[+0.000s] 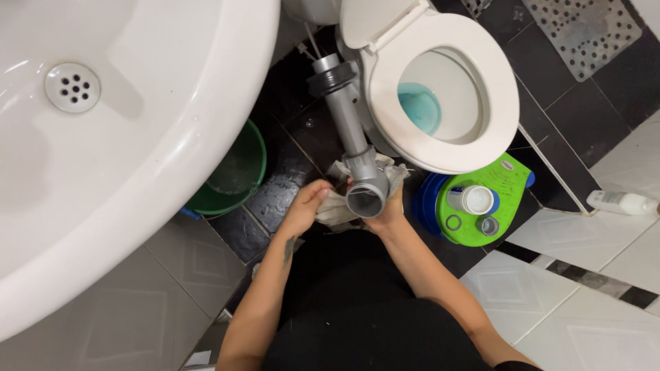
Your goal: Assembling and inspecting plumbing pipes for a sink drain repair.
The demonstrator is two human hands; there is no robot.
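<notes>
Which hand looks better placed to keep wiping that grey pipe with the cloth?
Probably the left hand: its fingers already rest on the cloth beside the pipe. The right hand is under the pipe's open end, gripping it steady.

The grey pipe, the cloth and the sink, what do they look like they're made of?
Pipe: probably plastic, matte grey with moulded ridges and a black ring; painted metal is possible. Cloth: soft woven fabric, off-white, crumpled in folds around the pipe under both hands. Sink: glazed ceramic by its look, glossy white with bright reflections.
</notes>
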